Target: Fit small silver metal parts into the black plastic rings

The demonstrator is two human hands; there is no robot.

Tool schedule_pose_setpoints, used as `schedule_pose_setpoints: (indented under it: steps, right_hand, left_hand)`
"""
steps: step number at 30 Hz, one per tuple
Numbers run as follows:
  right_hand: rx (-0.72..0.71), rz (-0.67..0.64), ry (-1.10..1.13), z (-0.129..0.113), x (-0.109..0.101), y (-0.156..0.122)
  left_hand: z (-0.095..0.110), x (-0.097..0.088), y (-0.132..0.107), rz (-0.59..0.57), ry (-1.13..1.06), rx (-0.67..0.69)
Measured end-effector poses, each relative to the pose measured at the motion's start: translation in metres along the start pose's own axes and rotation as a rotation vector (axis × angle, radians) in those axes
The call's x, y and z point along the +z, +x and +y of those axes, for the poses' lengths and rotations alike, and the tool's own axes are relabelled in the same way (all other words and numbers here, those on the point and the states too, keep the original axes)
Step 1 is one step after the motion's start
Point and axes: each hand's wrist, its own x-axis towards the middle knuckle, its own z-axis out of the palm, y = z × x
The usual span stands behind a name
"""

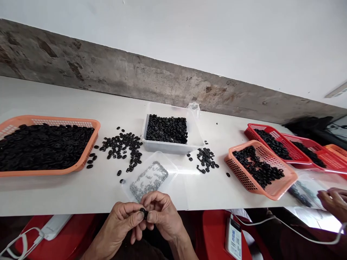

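My left hand (121, 222) and my right hand (162, 215) meet just below the table's front edge, both pinched on one small black plastic ring (142, 213) held between the fingertips. Right above them lies a clear tray of small metal springs (148, 180). Loose black rings (123, 146) are scattered on the white table (81, 184) beyond it, and a smaller loose heap (206, 160) lies to the right. A clear box (169, 146) holds more black rings.
An orange basket (81, 164) full of black rings stands at the left, another orange basket (273, 193) at the right, red baskets (271, 130) behind it. Another person's hand (334, 202) works at the far right. A phone (233, 240) with a white cable lies on a red stool.
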Motion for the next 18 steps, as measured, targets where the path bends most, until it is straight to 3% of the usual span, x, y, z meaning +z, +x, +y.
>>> schedule_pose_setpoints:
  steps: [18]
  right_hand:
    - [0.012,-0.027,0.019,0.0098,-0.0028,-0.0042]
  left_hand:
    - [0.0059,-0.0007,-0.0067,-0.137,0.151,-0.030]
